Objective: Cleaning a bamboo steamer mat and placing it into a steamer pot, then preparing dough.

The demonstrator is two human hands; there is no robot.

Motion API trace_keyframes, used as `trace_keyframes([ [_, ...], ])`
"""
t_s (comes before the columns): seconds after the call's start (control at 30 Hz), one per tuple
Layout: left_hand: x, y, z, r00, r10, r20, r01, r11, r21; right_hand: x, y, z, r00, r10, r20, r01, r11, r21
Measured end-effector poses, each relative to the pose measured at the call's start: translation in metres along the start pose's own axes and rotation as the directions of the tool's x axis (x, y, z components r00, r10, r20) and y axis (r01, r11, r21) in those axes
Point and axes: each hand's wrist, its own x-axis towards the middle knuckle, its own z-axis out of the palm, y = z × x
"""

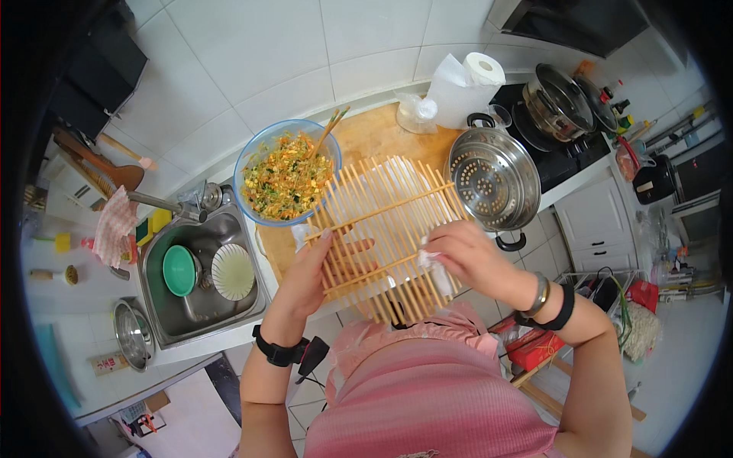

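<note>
My left hand [320, 269] grips the left side of a slatted bamboo steamer rack [372, 223], its fingers showing behind the slats. The rack is held up in front of my body, above the counter's front edge. In my right hand [467, 252] is a crumpled white paper towel [435, 269], pressed against the rack's right side. Through the slats a white round thing shows behind the rack; I cannot tell what it is. Left of the rack stands a glass bowl [237, 189] of chopped vegetable and egg mix [286, 177], with wooden chopsticks [329, 131] in it.
A perforated steel steamer pot [495, 177] stands at the counter's right, beside the stove [572, 166] with a lidded pot [558, 103]. A paper towel roll [484, 71] is at the back of a wooden board [366, 134]. The sink [200, 320] on the left holds a green bowl [179, 270] and a fluted dish [233, 272].
</note>
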Motion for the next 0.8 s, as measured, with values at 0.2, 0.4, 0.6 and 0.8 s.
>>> trace_keyframes([
  [0.2,-0.001,0.007,0.004,0.988,0.003,-0.153,-0.005,1.000,-0.015,-0.038,0.074,-0.067,0.978,0.196,-0.066,-0.206,0.960,-0.188],
  [0.4,0.024,0.002,0.060,0.995,0.009,-0.104,0.001,0.996,0.093,0.036,0.045,-0.100,0.953,-0.039,-0.300,0.027,0.999,-0.045],
  [0.6,0.046,-0.018,0.114,0.977,0.204,-0.061,-0.163,0.900,0.405,0.079,0.043,-0.043,0.948,-0.288,-0.136,0.313,0.919,0.240],
  [0.8,0.029,-0.018,0.131,0.989,0.094,-0.118,-0.066,0.973,0.223,0.054,0.070,-0.062,0.870,-0.490,-0.056,0.493,0.869,0.045],
])
